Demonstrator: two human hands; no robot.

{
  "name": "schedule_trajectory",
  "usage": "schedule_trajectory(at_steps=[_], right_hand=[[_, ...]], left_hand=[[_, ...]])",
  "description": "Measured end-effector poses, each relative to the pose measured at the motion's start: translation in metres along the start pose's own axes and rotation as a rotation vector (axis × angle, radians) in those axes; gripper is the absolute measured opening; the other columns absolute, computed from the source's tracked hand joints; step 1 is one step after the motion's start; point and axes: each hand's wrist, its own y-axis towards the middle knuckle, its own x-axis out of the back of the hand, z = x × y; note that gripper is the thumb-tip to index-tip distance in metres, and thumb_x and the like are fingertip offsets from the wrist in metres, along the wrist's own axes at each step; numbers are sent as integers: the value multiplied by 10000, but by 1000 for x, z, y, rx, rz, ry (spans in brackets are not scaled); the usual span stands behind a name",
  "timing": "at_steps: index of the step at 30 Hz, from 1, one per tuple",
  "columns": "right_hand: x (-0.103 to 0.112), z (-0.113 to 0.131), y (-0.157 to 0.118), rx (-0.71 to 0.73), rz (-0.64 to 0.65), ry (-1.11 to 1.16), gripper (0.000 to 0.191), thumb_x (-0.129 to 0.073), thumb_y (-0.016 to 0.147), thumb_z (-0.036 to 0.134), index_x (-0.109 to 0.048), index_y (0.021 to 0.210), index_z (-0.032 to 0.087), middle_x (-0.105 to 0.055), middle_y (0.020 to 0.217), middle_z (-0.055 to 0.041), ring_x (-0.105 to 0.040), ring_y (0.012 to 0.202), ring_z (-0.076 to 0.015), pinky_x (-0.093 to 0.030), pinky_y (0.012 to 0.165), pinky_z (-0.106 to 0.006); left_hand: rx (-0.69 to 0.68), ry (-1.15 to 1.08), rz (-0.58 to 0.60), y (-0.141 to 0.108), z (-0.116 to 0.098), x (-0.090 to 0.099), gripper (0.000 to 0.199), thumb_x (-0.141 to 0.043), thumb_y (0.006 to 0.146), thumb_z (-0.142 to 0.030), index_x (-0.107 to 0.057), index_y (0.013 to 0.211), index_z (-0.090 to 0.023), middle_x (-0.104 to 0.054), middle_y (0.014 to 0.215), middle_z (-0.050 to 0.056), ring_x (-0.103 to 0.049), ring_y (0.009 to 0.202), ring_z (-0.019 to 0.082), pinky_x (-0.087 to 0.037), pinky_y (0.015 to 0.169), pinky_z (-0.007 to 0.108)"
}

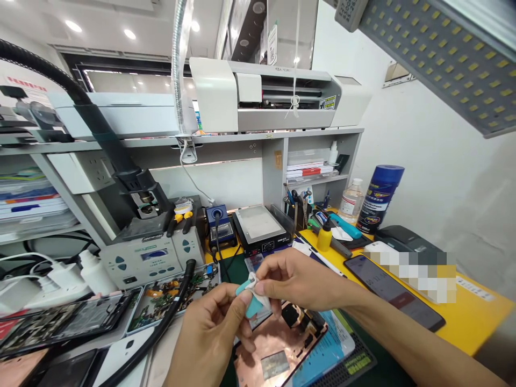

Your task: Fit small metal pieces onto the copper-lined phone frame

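My left hand (pixel 220 328) pinches a flat light-blue piece (pixel 253 307) between thumb and fingers. My right hand (pixel 286 277) has its fingers closed on a crumpled white cloth or tissue (pixel 253 284), which is wrapped over the top edge of the blue piece. Both hands meet at the middle of the view. Below them lies an opened device with a copper-coloured inner face (pixel 258 357), on top of a blue and white sheet (pixel 322 349) and a dark mat.
A phone (pixel 395 290) lies on the yellow surface at right, near a blue spray can (pixel 379 199) and yellow bottle (pixel 324 237). At left are a parts tray (pixel 161 295), a black hose (pixel 165 317) and a grey station (pixel 153 258). A heating plate (pixel 262 226) stands behind.
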Motion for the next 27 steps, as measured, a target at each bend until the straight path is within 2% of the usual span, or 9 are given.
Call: schedule_trajectory(at_steps=[3, 7, 12, 16, 19, 21, 24, 27], right_hand=[[-9, 4, -2, 58, -99, -141, 230, -557, 933, 385, -562, 856, 169, -562, 668, 21, -531, 593, -111, -402, 530, -209], [-22, 7, -4, 247, -284, -473, 180, -461, 962, 261, -479, 800, 186, -483, 716, 31, -430, 641, -110, -335, 577, -237], [-29, 0, 1, 307, -327, -643, 235, -376, 988, 247, -385, 758, 198, -448, 704, 27, -402, 619, -113, -307, 594, -260], [-30, -5, 5, 325, -361, -702, 262, -395, 984, 245, -365, 727, 200, -425, 667, 36, -369, 583, -105, -274, 575, -266], [-23, -4, 5, 316, -429, -632, 300, -417, 988, 266, -377, 698, 199, -435, 627, 38, -381, 554, -103, -271, 546, -263], [-15, -1, 4, 256, -440, -462, 319, -408, 1005, 307, -428, 706, 197, -501, 606, 28, -465, 547, -110, -321, 531, -248], [-4, 3, 1, 140, -309, -152, 345, -436, 1005, 394, -538, 758, 176, -624, 638, -3, -621, 589, -142, -447, 551, -239], [2, 6, -1, 111, -188, -27, 390, -532, 952, 475, -610, 761, 145, -658, 663, -22, -656, 623, -153, -512, 604, -254]], left_hand=[[-39, 22, -1, 0, 2, 0, 344, -652, 839, -516, -641, 770, -179, -617, 544, -11, -610, 451, 146, -521, 451, 236], [-70, 7, -64, -3, 2, -6, 339, -668, 825, -509, -627, 719, -190, -611, 529, -15, -600, 442, 139, -500, 418, 212], [-54, -8, -57, -5, 4, -9, 343, -679, 811, -519, -625, 726, -191, -616, 505, -16, -603, 422, 144, -504, 402, 211], [-16, -1, 6, -1, 6, -3, 337, -685, 810, -513, -622, 743, -190, -624, 517, -11, -617, 443, 151, -541, 435, 231], [12, -23, 45, 1, 6, 1, 344, -688, 808, -519, -614, 758, -187, -636, 541, -3, -632, 454, 166, -555, 439, 257], [23, -58, 45, 0, 5, 1, 353, -675, 817, -528, -606, 774, -185, -632, 538, -3, -636, 448, 175, -545, 427, 261], [26, -92, 28, -3, 3, -1, 360, -684, 808, -528, -607, 768, -179, -622, 519, -3, -627, 437, 173, -526, 425, 255], [20, -91, 27, -4, 1, -2, 375, -680, 809, -535, -614, 751, -170, -626, 506, 6, -618, 428, 168, -520, 440, 254]])
